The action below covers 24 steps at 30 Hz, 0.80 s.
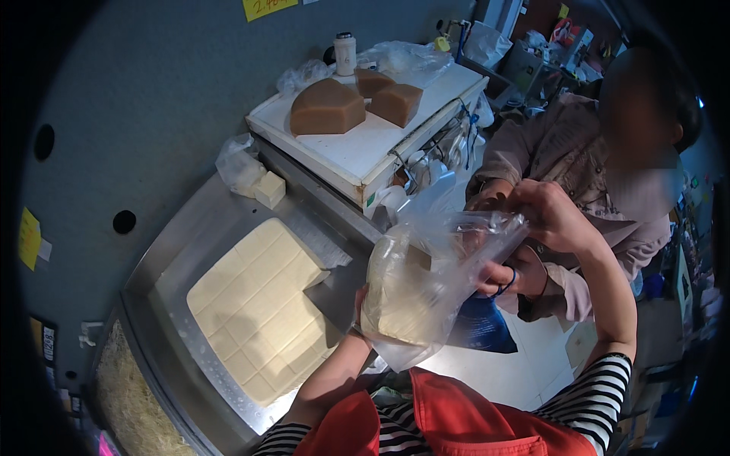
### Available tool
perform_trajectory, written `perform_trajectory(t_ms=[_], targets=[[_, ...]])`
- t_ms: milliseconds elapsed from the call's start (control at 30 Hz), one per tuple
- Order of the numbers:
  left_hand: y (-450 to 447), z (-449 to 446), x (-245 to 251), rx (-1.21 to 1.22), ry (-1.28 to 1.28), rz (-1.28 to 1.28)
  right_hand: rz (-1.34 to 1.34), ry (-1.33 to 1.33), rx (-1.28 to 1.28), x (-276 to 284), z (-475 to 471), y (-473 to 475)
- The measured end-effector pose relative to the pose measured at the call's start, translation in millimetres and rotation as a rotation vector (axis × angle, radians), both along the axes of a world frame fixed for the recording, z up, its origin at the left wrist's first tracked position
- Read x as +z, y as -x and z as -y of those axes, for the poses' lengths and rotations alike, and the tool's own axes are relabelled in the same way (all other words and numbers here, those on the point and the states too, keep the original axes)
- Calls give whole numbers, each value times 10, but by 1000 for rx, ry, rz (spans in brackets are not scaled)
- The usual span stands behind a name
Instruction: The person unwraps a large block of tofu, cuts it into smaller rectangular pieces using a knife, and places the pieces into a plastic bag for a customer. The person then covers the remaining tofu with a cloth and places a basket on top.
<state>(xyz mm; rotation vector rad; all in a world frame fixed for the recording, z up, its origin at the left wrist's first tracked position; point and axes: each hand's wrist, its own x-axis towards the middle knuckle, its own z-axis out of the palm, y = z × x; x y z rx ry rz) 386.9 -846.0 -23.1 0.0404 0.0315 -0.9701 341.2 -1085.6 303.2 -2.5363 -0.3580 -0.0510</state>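
Observation:
A clear plastic bag (450, 285) with a pale block of tofu (393, 308) inside hangs before me. My left hand (360, 310) is on the bag's left side, mostly hidden behind it. At the bag's upper right, my right hand (550, 214) grips its gathered plastic top. Another person's hands are close beyond the bag, one with a blue band at the fingers. To the left, a large scored slab of tofu (256, 308) lies in a metal tray, its right side cut away in part.
Brown blocks (328, 108) and a white bottle (344, 54) stand on a white-topped table (353, 154). A small tofu block (270, 190) sits by a plastic bag at the tray's far edge. A person (570, 142) stands opposite, with a dark blue bag (482, 328) below their hands.

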Motion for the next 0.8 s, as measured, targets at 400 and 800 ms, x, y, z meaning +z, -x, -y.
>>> perform_trajectory(t_ms=[400,800], targets=[[-133,11,-531,-120,41,-91,-349,-266,98,49,-83,14],[-35,222,-530,-238,14,-87,-29,-716,-194,-194,-45,-437]])
